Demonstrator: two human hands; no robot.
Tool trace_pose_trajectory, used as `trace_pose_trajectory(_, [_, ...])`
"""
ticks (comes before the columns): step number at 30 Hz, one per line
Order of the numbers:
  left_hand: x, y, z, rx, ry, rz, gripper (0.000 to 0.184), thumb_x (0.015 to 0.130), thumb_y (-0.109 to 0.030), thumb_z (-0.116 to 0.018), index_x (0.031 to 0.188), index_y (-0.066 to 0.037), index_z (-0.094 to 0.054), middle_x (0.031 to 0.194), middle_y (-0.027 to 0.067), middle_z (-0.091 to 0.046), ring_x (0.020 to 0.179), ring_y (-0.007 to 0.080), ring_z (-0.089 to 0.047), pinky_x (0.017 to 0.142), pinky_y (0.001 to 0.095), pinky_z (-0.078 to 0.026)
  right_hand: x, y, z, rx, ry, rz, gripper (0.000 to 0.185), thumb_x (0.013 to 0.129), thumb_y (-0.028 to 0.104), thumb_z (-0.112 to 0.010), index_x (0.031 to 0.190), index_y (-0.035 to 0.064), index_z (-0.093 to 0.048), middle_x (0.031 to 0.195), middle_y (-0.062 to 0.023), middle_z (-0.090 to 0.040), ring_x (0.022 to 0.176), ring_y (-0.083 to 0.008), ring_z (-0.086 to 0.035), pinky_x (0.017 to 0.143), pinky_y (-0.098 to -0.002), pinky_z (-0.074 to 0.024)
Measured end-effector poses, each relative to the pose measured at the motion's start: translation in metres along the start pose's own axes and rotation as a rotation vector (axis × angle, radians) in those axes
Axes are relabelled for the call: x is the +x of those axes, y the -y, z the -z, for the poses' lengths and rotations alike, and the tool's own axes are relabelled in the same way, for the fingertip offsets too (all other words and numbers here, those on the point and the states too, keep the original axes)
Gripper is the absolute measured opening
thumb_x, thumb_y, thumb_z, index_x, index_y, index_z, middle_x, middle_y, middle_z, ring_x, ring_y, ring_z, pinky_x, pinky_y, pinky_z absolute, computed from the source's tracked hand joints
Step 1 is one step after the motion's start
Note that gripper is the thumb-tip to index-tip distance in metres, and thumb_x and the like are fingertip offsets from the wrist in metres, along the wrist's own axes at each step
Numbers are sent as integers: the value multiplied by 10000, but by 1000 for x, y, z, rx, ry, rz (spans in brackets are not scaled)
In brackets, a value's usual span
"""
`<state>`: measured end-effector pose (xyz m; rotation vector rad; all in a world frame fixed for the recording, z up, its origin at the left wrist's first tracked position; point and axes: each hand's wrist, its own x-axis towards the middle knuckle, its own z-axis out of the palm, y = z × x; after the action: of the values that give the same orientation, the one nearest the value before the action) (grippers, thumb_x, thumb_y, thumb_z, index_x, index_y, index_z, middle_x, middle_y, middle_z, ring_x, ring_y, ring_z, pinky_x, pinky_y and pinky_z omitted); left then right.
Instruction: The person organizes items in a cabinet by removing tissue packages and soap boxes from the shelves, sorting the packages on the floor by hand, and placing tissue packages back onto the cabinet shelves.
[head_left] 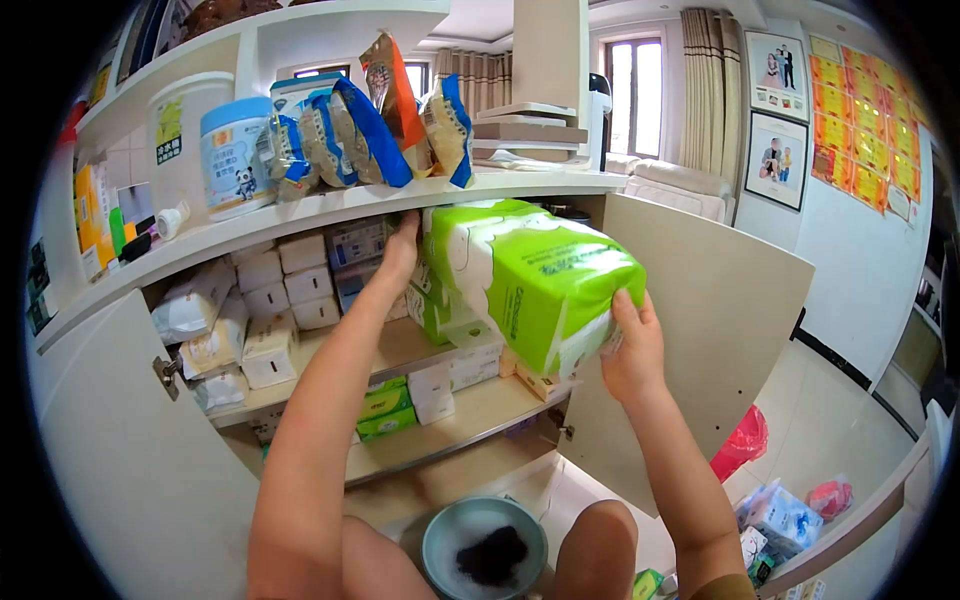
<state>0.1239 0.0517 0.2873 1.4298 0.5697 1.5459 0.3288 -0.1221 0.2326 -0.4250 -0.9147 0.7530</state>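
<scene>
A large green and white plastic-wrapped pack of tissues (555, 280) is tilted at the cabinet's upper opening, partly out past the shelf edge. My right hand (633, 345) grips its near right end, thumb on the green wrap and fingers partly hidden underneath. At its far left end, my left hand (402, 250) presses against the pack, with most of the fingers hidden. Below the pack, another green package (428, 308) stands on the upper shelf (395, 352). Stacked white tissue packs (268, 350) fill the shelf to the left of my left forearm.
Both cabinet doors stand open, the left door (130, 400) and the right door (700, 330). Snack bags (345, 135) and a blue-lidded tub (236, 165) line the countertop. A basin (435, 545) with suds and dark cloth sits between my knees. Packages (785, 515) lie at lower right.
</scene>
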Motion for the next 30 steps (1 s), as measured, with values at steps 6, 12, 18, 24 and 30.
trace_pose_trajectory(6, [-2, 13, 27, 469, 351, -83, 658, 651, -46, -479, 1251, -39, -210, 1248, 162, -292, 1167, 234, -260, 952, 308, -211, 10, 6, -24, 198, -5, -104, 263, 808, 206, -480, 1050, 119, -420, 986, -3, -495, 922, -144, -469, 783, -332, -393])
trace_pose_trajectory(12, [3, 12, 36, 451, 432, -75, 906, 581, -69, -600, 1284, -70, -27, 1291, 153, -209, 1201, 260, -190, 968, 321, -183, 22, -10, -36, 140, -147, 32, 259, 810, 242, -482, 1008, 96, -402, 900, -37, -508, 825, -155, -515, 654, -314, -456])
trace_pose_trajectory(18, [11, 21, 36, 703, 365, -212, 918, 567, -165, -664, 1278, -59, -93, 1235, 185, -304, 1144, 265, -309, 929, 301, -267, 16, -28, -38, 132, -184, 95, 292, 822, 304, -442, 1021, 99, -382, 944, -31, -483, 845, -146, -506, 675, -306, -461])
trace_pose_trajectory(24, [13, 32, 33, 579, 164, -164, 777, 606, -124, -601, 1254, -33, -182, 1151, 191, -409, 1062, 269, -406, 879, 306, -322, 13, -56, -31, 167, -129, 151, 293, 826, 296, -438, 1025, 91, -376, 950, -40, -485, 866, -155, -501, 703, -309, -454])
trace_pose_trajectory(30, [8, 25, 23, 559, 64, -148, 699, 608, -72, -560, 1231, -22, -247, 1166, 179, -400, 1050, 257, -413, 865, 297, -331, 25, -69, -34, 197, -159, 182, 322, 816, 241, -474, 1076, 83, -369, 947, -46, -496, 851, -147, -486, 738, -282, -413])
